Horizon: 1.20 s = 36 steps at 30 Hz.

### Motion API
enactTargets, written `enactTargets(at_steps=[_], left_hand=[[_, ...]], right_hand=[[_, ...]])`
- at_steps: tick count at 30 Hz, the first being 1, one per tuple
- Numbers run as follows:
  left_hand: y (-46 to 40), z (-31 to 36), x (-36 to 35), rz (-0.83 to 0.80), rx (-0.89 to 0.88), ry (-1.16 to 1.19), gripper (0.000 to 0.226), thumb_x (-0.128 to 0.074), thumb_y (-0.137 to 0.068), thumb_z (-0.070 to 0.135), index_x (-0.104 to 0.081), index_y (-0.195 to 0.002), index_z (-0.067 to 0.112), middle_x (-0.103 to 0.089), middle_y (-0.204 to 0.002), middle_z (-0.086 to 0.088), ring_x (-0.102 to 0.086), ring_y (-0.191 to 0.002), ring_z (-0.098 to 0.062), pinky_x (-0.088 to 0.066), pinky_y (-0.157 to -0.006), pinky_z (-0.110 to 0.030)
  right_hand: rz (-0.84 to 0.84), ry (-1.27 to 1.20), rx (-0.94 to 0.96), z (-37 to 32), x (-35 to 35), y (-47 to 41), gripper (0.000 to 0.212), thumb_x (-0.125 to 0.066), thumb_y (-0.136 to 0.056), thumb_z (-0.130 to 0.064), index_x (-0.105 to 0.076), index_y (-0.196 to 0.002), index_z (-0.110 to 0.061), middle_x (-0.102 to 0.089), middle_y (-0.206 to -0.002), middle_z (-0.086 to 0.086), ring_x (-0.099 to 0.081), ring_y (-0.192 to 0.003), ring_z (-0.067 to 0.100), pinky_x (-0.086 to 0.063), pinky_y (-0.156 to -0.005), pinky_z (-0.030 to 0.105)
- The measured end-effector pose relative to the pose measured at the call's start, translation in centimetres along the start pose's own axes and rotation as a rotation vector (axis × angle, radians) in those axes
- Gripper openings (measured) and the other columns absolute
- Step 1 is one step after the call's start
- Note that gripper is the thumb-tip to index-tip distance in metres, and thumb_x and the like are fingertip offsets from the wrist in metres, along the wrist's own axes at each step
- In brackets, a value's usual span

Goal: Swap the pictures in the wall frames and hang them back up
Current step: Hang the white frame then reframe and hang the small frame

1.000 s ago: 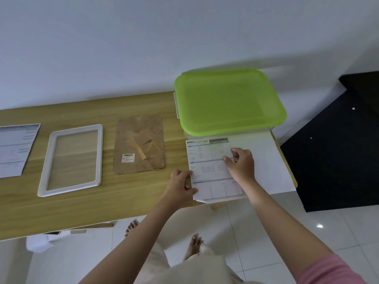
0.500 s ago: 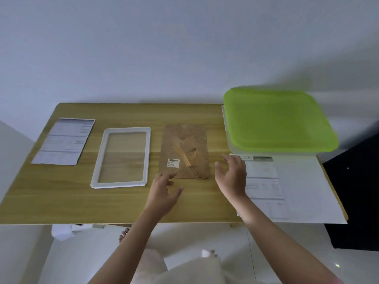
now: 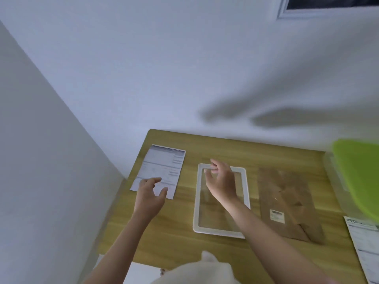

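Fingers (image 3: 213, 167) of right hand (image 3: 222, 183) loosely curled, holding nothing, above top edge of white frame (image 3: 247, 193) lying flat on wooden table (image 3: 180, 238). Left hand (image 3: 150, 193) spread, hovering over near corner of printed sheet (image 3: 162, 167); contact unclear. Brown backing board (image 3: 287, 203) just right of frame. Second sheet (image 3: 365, 242) at right edge, beside green lid (image 3: 359, 175).

A pale white painted wall (image 3: 164, 68) rises beyond the hands, meeting a second plain white wall (image 3: 41, 160) to the left of them in a corner. Under the hands lies a light wooden counter (image 3: 176, 242) with visible grain, its far edge against the wall. High to the right, a grey-framed window corner (image 3: 287, 11) shows. Soft grey shadows (image 3: 266, 117) streak the wall.
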<state>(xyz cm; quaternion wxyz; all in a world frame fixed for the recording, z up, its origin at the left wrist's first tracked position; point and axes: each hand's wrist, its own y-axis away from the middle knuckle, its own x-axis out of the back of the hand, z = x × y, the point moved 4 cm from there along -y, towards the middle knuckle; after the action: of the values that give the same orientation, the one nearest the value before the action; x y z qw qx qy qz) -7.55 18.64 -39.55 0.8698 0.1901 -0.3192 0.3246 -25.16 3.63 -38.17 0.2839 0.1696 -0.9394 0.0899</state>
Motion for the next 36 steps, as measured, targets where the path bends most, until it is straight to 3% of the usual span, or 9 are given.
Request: enactTargets(at_steps=[3, 6, 9, 11, 15, 19, 23, 26, 36], left_hand=[[-2.7, -2.8, 2.6, -0.024, 0.055, -0.047, 0.044, -0.066, -0.082, 0.025, -0.054, -0.122, 0.015, -0.047, -0.123, -0.008, -0.049, -0.116, -0.025, -0.043, -0.099, -0.041], [-4.7, -4.8, 3.9, -0.057, 0.1, -0.069, 0.05, -0.066, -0.081, 0.026, -0.052, -0.126, 0.012, -0.045, -0.125, -0.01, -0.047, -0.118, -0.027, -0.041, -0.098, -0.038], [-6.1, -5.9, 3.8, -0.12, 0.099, -0.073, 0.051, -0.065, -0.082, 0.027, -0.05, -0.129, 0.011, -0.046, -0.124, -0.007, -0.049, -0.114, -0.022, -0.041, -0.09, -0.028], [-6.8, -6.4, 3.5, -0.133, 0.095, -0.084, 0.054, -0.064, -0.083, 0.027, -0.047, -0.131, 0.013, -0.045, -0.125, -0.006, -0.048, -0.114, -0.021, -0.041, -0.09, -0.026], [-8.0, -6.7, 3.3, -0.134, 0.104, -0.055, 0.049, -0.063, -0.083, 0.023, -0.049, -0.129, 0.013, -0.046, -0.119, -0.004, -0.052, -0.104, -0.018, -0.043, -0.079, -0.021], [-9.1, -6.6, 3.2, -0.137, 0.072, 0.035, 0.033, -0.061, -0.084, 0.014, -0.059, -0.117, 0.015, -0.061, -0.108, -0.001, -0.06, -0.09, -0.01, -0.04, -0.063, -0.01], [-9.1, -5.7, 2.6, -0.149, 0.072, 0.102, 0.035, -0.061, -0.083, 0.007, -0.06, -0.118, 0.01, -0.065, -0.101, 0.002, -0.058, -0.082, -0.003, -0.044, -0.064, -0.011], [-8.5, -4.2, 2.1, -0.156, 0.032, 0.133, 0.037, -0.062, -0.083, 0.009, -0.059, -0.12, 0.01, -0.065, -0.102, 0.001, -0.059, -0.084, -0.006, -0.045, -0.065, -0.012], [-2.6, 3.0, -2.3, -0.287, -0.069, 0.257, 0.036, -0.065, -0.081, 0.012, -0.059, -0.116, 0.017, -0.063, -0.091, 0.011, -0.06, -0.078, -0.003, -0.046, -0.06, -0.007]], right_hand=[[-0.1, -0.027, -0.113, -2.6, -4.6, -2.1, 0.042, -0.06, -0.089, -0.02, -0.052, -0.128, -0.007, -0.058, -0.117, 0.008, -0.06, -0.091, 0.013, -0.05, -0.083, 0.026], [-0.222, 0.011, -0.238, -3.4, -8.6, -4.0, 0.043, -0.059, -0.088, -0.022, -0.05, -0.127, -0.007, -0.056, -0.121, 0.01, -0.06, -0.099, 0.02, -0.052, -0.084, 0.033], [-0.338, 0.165, -0.35, -3.7, -11.7, -5.3, 0.03, -0.06, -0.085, -0.027, -0.052, -0.109, -0.01, -0.055, -0.121, 0.014, -0.059, -0.091, 0.023, -0.05, -0.065, 0.032], [-0.358, 0.208, -0.416, -3.7, -12.9, -5.6, 0.032, -0.061, -0.087, -0.028, -0.05, -0.111, -0.009, -0.045, -0.128, 0.014, -0.051, -0.084, 0.019, -0.041, -0.058, 0.026], [-0.231, 0.105, -0.48, -3.3, -13.7, -6.0, 0.04, -0.064, -0.084, -0.017, -0.05, -0.12, -0.006, -0.047, -0.127, 0.013, -0.055, -0.096, 0.022, -0.047, -0.069, 0.027], [-0.148, -0.006, -0.445, -3.4, -13.5, -5.6, 0.031, -0.059, -0.084, -0.003, -0.056, -0.115, -0.009, -0.063, -0.106, 0.003, -0.058, -0.08, 0.016, -0.052, -0.068, 0.03], [-0.103, -0.03, -0.368, -3.8, -12.2, -5.0, 0.035, -0.051, -0.086, 0.002, -0.058, -0.114, -0.018, -0.057, -0.09, -0.014, -0.059, -0.085, 0.014, -0.048, -0.067, 0.021], [-0.023, -0.051, -0.316, -3.7, -10.1, -4.4, 0.039, -0.05, -0.087, 0.002, -0.058, -0.118, -0.02, -0.059, -0.094, -0.016, -0.06, -0.09, 0.009, -0.045, -0.065, 0.011], [0.219, -0.038, -0.25, 0.5, 0.9, 0.6, 0.035, -0.055, -0.089, -0.001, -0.06, -0.118, -0.019, -0.064, -0.1, -0.005, -0.06, -0.085, 0.005, -0.044, -0.06, 0.003]])
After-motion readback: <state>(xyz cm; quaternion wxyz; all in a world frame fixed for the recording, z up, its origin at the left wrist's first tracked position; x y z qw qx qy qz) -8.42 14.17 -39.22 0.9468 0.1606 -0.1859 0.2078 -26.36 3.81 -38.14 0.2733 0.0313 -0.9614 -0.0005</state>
